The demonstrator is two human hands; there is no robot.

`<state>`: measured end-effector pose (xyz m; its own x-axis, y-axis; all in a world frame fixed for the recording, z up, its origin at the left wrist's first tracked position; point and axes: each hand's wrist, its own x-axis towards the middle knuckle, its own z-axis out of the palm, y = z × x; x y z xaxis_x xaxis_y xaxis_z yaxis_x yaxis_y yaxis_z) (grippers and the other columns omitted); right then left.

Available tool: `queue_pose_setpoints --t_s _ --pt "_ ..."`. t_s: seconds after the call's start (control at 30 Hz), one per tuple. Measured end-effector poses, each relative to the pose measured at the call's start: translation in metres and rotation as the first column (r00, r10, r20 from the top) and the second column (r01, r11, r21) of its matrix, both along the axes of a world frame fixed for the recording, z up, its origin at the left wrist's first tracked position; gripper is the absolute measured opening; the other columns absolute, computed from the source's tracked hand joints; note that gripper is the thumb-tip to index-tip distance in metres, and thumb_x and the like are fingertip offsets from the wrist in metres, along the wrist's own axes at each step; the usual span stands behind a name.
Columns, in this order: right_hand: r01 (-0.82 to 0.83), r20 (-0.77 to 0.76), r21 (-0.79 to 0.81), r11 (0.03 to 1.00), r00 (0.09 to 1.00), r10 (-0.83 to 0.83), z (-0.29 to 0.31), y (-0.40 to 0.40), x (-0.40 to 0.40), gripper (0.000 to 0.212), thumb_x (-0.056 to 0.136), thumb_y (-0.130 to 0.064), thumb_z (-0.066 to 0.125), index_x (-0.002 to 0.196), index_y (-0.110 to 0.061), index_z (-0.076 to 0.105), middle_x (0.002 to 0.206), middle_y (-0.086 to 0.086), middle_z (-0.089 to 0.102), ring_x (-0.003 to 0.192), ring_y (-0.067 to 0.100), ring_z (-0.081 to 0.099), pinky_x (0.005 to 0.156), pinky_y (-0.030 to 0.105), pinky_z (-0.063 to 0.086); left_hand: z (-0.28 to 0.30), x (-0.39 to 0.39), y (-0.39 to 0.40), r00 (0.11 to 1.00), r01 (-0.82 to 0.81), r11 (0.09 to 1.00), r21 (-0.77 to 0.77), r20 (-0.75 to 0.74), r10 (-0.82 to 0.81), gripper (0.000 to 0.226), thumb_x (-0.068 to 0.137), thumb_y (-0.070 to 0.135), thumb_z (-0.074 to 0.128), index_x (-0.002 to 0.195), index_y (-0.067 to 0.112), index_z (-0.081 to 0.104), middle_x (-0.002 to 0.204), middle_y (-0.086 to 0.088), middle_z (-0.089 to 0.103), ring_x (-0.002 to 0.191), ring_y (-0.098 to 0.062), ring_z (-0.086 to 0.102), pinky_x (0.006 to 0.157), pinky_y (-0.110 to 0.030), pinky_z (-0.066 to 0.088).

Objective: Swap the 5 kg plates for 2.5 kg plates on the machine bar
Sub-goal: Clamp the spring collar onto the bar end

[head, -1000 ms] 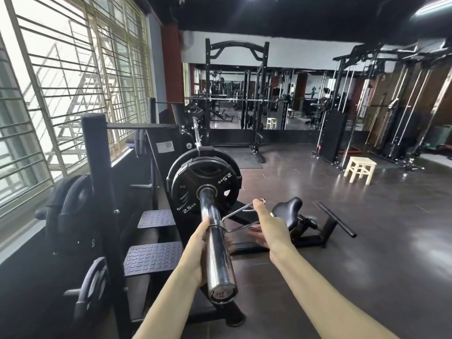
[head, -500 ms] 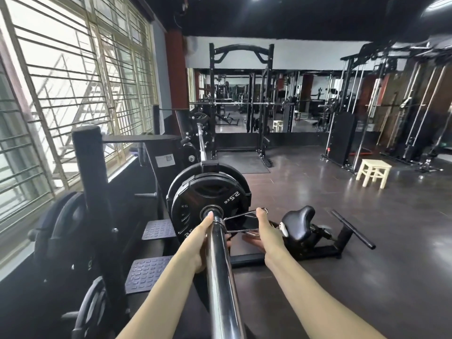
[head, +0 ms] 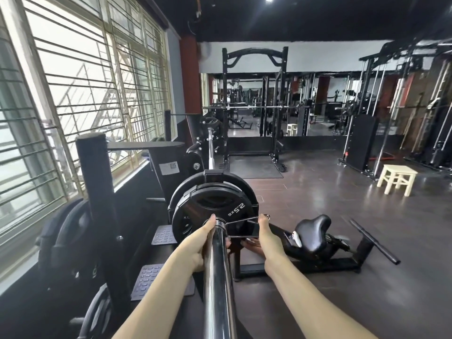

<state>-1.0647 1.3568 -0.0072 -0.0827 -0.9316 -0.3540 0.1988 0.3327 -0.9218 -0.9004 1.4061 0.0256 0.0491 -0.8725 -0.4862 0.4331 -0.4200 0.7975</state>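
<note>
Head view showed our left hand curled around the chrome machine bar, just behind the 2.5 kg plate seated on its sleeve. At the plate's face sat a spring collar, whose wire handles our right hand squeezed together.

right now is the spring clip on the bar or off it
On. The spring clip coils round the bar against the 2.5 kg plate; the right hand squeezes its handles.
</note>
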Motion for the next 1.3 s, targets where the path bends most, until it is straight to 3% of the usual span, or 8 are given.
queue_pose_setpoints --t_s 0.17,0.43,0.73,0.83,0.9,0.97,1.07,1.3 --pt "-0.053 -0.012 -0.028 0.998 0.999 0.053 0.008 0.004 -0.003 0.066 0.081 -0.069 0.063 0.104 -0.008 0.068 0.095 0.009 0.078 0.076 0.025 0.078 0.097 0.041 0.056 -0.003 -0.002 0.008 0.996 -0.056 0.998 -0.029 -0.077 0.054 0.066 0.093 0.051 0.063 0.115 -0.011 0.066 0.090 -0.023 0.070 0.070 -0.029 0.069 0.078 -0.042 0.061" --pt "-0.087 0.005 -0.039 0.995 0.996 0.088 0.002 -0.005 -0.004 0.064 0.084 -0.067 0.063 0.106 -0.007 0.067 0.094 0.011 0.078 0.074 0.025 0.078 0.096 0.040 0.057 0.008 -0.015 0.009 0.992 -0.106 0.993 -0.041 0.058 0.109 0.053 0.102 0.044 0.049 0.098 -0.005 0.067 0.070 -0.020 0.065 0.057 -0.028 0.062 0.065 -0.036 0.055" --pt "-0.256 -0.102 0.070 0.964 0.960 0.262 0.009 -0.004 -0.014 0.107 0.053 -0.099 0.051 0.117 -0.014 0.066 0.097 0.005 0.080 0.087 0.023 0.078 0.101 0.045 0.050 0.011 -0.020 0.011 0.985 -0.130 0.990 -0.052 0.109 0.135 0.054 0.102 0.047 0.048 0.091 -0.003 0.064 0.065 -0.020 0.064 0.053 -0.027 0.061 0.060 -0.035 0.055" --pt "-0.281 -0.254 0.098 0.955 0.921 0.297 0.020 0.002 -0.025 0.104 0.073 -0.090 0.049 0.142 -0.011 0.050 0.137 0.012 0.062 0.123 0.031 0.061 0.107 0.050 0.046 0.007 -0.014 0.014 0.979 -0.103 0.995 -0.017 0.176 0.104 0.067 0.095 0.062 0.051 0.105 -0.003 0.067 0.081 -0.019 0.071 0.066 -0.028 0.068 0.067 -0.036 0.059" --pt "-0.229 -0.441 -0.039 0.973 0.877 0.189 0.033 -0.002 -0.035 0.100 0.081 -0.077 0.057 0.152 -0.010 0.034 0.155 0.013 0.040 0.139 0.034 0.042 0.113 0.051 0.039 0.004 -0.005 0.017 0.850 -0.071 0.997 0.011 0.524 0.055 0.078 0.083 0.079 0.049 0.107 0.007 0.070 0.097 -0.010 0.074 0.086 -0.027 0.071 0.080 -0.036 0.057" --pt "-0.254 -0.541 -0.233 0.939 0.836 0.092 0.053 -0.005 -0.045 0.092 0.084 -0.064 0.066 0.153 -0.014 0.032 0.158 0.010 0.033 0.144 0.031 0.035 0.116 0.051 0.035 0.010 0.008 0.023 0.450 -0.133 0.986 -0.101 0.880 0.151 0.061 0.086 0.075 0.047 0.091 0.017 0.065 0.090 0.000 0.072 0.093 -0.024 0.069 0.083 -0.034 0.053" --pt "-0.437 -0.643 -0.358 0.825 0.756 0.121 0.085 -0.010 -0.049 0.089 0.084 -0.054 0.073 0.155 -0.021 0.031 0.161 0.006 0.030 0.147 0.027 0.031 0.118 0.049 0.032 0.038 0.025 0.033 0.134 -0.144 0.898 -0.417 0.890 0.435 0.051 0.088 0.060 0.063 0.117 0.019 0.056 0.115 0.000 0.061 0.112 -0.021 0.055 0.094 -0.039 0.048" --pt "-0.688 -0.773 -0.289 0.665 0.578 0.261 0.114 -0.030 -0.010 0.102 0.082 -0.056 0.075 0.161 -0.025 0.018 0.168 -0.003 0.016 0.153 0.020 0.020 0.121 0.040 0.022 0.079 0.058 -0.007 0.006 0.281 0.929 -0.241 0.968 0.249 0.095 0.081 0.063 0.069 0.158 0.032 0.022 0.167 0.002 0.016 0.154 -0.026 0.009 0.123 -0.051 0.018"
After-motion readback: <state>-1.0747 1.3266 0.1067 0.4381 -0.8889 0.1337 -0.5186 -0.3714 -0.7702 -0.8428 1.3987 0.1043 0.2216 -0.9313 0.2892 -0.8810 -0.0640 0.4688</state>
